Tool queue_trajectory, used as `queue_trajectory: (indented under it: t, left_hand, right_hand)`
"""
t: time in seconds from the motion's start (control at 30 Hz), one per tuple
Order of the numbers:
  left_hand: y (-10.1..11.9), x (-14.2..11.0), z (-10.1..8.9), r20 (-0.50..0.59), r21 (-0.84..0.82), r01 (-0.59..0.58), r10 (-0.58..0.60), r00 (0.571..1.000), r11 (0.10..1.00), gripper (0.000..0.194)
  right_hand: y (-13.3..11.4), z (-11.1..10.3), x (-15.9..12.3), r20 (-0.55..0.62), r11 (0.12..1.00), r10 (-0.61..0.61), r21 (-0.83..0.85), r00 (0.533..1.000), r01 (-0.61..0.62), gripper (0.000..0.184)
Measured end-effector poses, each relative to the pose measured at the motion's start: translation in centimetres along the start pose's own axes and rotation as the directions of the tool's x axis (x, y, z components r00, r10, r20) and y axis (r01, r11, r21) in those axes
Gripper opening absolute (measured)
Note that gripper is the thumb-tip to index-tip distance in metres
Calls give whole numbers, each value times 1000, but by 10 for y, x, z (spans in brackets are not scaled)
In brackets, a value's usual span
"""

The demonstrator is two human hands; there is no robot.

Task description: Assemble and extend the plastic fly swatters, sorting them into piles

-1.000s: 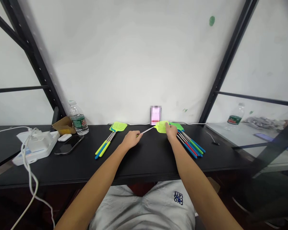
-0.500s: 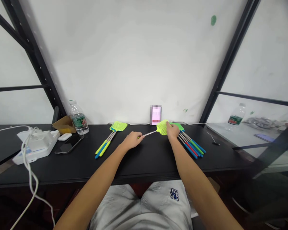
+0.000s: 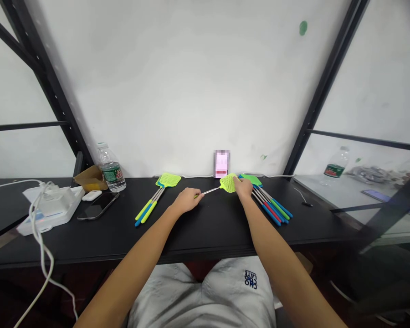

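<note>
Has a power strip (image 3: 61,214) left of a phone (image 3: 99,206) on the desk (image 3: 205,228), with a bottle (image 3: 112,172) behind the phone. Shows one swatter (image 3: 227,183) between a left bundle (image 3: 158,195) and a right bundle (image 3: 267,198) of others, before an upright panel (image 3: 222,163) against the wall (image 3: 205,82).

The swatter head (image 3: 228,183) is coloured yellow-green and patterned with mesh. Right handles (image 3: 272,213) are coloured blue, red and green; left handles (image 3: 149,212), yellow-green and blue. The tabletop (image 3: 208,228) is finished in black.
</note>
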State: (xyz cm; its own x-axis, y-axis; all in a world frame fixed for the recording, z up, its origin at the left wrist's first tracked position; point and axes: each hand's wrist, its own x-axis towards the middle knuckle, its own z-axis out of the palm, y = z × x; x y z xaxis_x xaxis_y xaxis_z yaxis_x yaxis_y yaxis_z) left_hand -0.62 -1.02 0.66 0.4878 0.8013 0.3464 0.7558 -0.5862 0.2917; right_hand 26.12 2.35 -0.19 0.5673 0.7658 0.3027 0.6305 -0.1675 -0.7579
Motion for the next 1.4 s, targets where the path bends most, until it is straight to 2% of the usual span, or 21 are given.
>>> queue_trajectory:
  t: [0.1,0.27,0.67,0.83,1.4]
  left_hand:
    - [-1,0,0,9,25,26,-26,1000,999,40]
    - [-3,-1,-1,10,32,36,-36,999,999,40]
    - [-3,-1,-1,-9,-48,12,-13,1000,999,40]
    - [-3,-1,-2,-25,-23,0,0,1000,1000,41]
    - [-1,-3,-2,-38,86,34,-31,999,996,38]
  right_hand:
    - [-1,0,-1,45,1000,3,-24,999,-2,37]
    - [-1,2,0,80,997,-66,-22,995,68,37]
    - [-1,5,-2,41,983,-110,155,993,103,43]
    - [0,6,-1,17,975,-113,194,993,108,42]
    - [-3,-1,-5,37,988,-111,112,993,106,37]
